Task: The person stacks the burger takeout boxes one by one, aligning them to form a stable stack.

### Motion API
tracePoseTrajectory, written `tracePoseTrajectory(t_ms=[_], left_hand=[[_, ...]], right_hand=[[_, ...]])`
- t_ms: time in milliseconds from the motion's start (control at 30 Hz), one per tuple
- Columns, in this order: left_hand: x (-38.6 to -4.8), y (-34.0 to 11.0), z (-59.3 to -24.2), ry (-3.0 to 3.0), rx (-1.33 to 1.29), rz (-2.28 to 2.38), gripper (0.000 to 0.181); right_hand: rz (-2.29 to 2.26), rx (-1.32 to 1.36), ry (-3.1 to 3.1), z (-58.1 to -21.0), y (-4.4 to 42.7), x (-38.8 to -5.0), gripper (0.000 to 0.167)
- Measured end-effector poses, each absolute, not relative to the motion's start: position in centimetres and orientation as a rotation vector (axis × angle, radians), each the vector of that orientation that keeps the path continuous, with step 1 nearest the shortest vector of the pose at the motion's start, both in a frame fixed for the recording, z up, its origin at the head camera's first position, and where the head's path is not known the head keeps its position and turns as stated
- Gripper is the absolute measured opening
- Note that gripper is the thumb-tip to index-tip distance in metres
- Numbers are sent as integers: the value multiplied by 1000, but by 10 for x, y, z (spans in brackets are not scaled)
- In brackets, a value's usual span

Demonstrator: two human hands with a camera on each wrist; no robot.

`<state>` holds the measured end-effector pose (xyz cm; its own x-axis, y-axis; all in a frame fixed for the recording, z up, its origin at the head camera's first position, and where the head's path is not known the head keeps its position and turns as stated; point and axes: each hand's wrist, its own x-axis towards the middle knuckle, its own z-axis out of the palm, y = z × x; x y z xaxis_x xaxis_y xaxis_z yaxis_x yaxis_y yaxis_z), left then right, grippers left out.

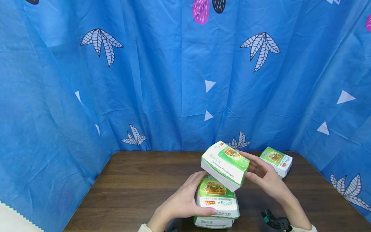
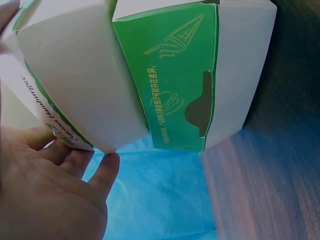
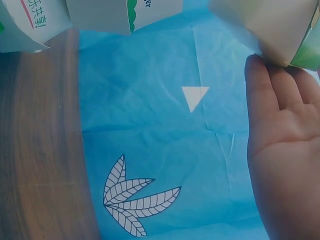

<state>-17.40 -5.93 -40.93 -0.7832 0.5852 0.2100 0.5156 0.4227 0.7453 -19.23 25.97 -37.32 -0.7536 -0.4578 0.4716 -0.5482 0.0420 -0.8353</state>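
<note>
A white and green hamburger box [image 1: 221, 166] hangs tilted above a stack, its right end gripped between the thumb and fingers of my right hand [image 1: 269, 180]. Below it, my left hand [image 1: 185, 199] holds the left side of the stack's upper box [image 1: 215, 201], thumb on its front and fingers behind. Another box [image 1: 214, 222] lies underneath. In the left wrist view my left hand [image 2: 55, 185] is against a white box side [image 2: 80, 75], beside a green box side [image 2: 175, 85]. The right wrist view has my right hand [image 3: 285, 135] on a blurred box [image 3: 275, 25].
Another green and white box [image 1: 276, 161] stands at the back right of the brown wooden table [image 1: 124, 187]. A patterned blue curtain [image 1: 162, 80] hangs behind and at both sides. A black strap [image 1: 275, 221] is round the right wrist.
</note>
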Motion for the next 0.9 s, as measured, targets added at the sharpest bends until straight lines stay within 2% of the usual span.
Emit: tracePoseTrajectory(t_ms=[400, 800, 900], left_hand=[[-171, -61, -408, 2562, 956, 1337, 97], [-174, -63, -410, 2524, 1056, 1399, 91], [-175, -62, -410, 2507, 1099, 1425, 97]], right_hand=[[1959, 1174, -2259, -373, 261, -191, 60], [2042, 1274, -2285, -374, 264, -190, 60], [2101, 1300, -2285, -375, 264, -190, 59]])
